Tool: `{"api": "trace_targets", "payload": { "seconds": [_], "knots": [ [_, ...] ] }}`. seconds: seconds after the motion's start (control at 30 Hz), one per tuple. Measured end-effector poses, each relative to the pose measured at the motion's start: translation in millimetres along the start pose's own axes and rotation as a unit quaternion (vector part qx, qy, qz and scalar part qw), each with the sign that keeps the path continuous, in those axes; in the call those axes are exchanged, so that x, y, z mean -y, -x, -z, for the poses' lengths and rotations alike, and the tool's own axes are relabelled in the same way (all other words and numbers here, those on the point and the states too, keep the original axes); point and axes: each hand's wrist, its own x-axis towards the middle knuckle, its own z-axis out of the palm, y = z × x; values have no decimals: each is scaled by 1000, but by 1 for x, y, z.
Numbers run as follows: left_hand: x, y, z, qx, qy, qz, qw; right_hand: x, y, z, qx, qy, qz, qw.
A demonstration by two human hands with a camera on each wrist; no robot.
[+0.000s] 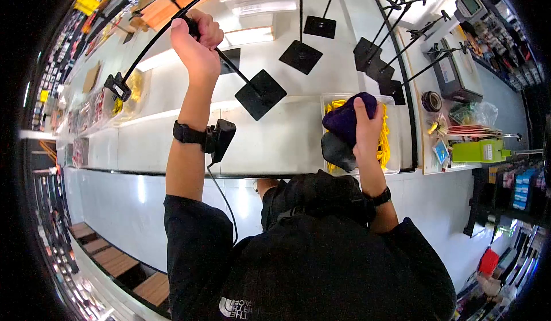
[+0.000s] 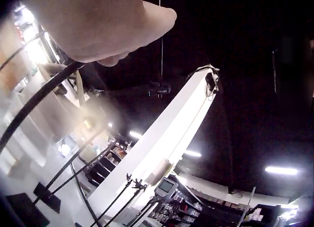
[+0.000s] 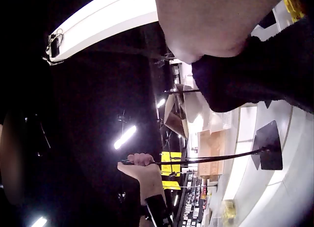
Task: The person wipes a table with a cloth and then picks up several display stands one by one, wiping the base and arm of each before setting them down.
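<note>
My left hand (image 1: 196, 45) is raised and grips the top of a black clip stand (image 1: 241, 75). The stand's square base (image 1: 260, 95) is on the white table, and a curved arm runs down left to a black clip (image 1: 117, 86). In the right wrist view the same left hand (image 3: 144, 174) is wrapped round the pole. My right hand (image 1: 368, 127) holds a bunched dark purple cloth (image 1: 346, 120), with a dark grey part (image 1: 337, 151) hanging below it. Both are over a clear plastic box (image 1: 394, 163) containing yellow pieces (image 1: 383, 143).
More black stands with square bases, one base (image 1: 301, 57) among them, stand farther back. Several clip stands (image 1: 376, 62) cluster at the right near a scale (image 1: 470, 5). A green box (image 1: 477, 151) and a tape roll (image 1: 431, 101) lie on the right-hand surface.
</note>
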Motion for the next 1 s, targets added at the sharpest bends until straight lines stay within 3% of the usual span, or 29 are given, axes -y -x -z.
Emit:
{"api": "trace_targets", "payload": {
  "seconds": [0.07, 0.33, 0.4, 0.47, 0.53, 0.6, 0.67, 0.73, 0.8, 0.83, 0.87, 0.93, 0.97, 1.0],
  "knots": [
    [17, -12, 6, 16, 10, 15, 1000, -8, -9, -10, 4, 67, 39, 997],
    [74, -42, 40, 77, 49, 89, 992, -43, -43, -79, 63, 129, 43, 989],
    [84, -42, 44, 77, 2, 106, 991, -65, -59, -100, 88, 186, 57, 977],
    [88, -44, 50, 132, -43, 75, 988, -76, -72, -123, 93, 272, 88, 954],
    [90, -42, 39, 87, -136, 68, 984, -95, -89, -147, 93, 292, 122, 944],
    [100, -36, 44, 93, -179, 77, 976, -107, -104, -172, 106, 378, 174, 903],
    [133, -17, 58, 54, -145, 171, 973, -121, -120, -196, 130, 388, 222, 885],
    [162, 8, 70, 29, -163, 198, 966, -135, -137, -221, 156, 392, 272, 865],
    [170, 19, 78, 46, -188, 218, 957, -154, -149, -240, 267, 406, 350, 801],
    [166, 13, 69, 26, -137, 179, 974, -163, -149, -245, 309, 403, 416, 754],
    [173, 14, 74, 34, -185, 197, 962, -171, -148, -247, 315, 400, 415, 754],
    [173, 11, 85, 128, -211, 238, 939, -186, -142, -243, 437, 484, 409, 638],
    [173, 13, 88, 127, -210, 241, 939, -192, -138, -241, 304, 457, 530, 647],
    [172, 16, 90, 115, -214, 236, 941, -195, -139, -237, 307, 460, 527, 645]
  ]
}}
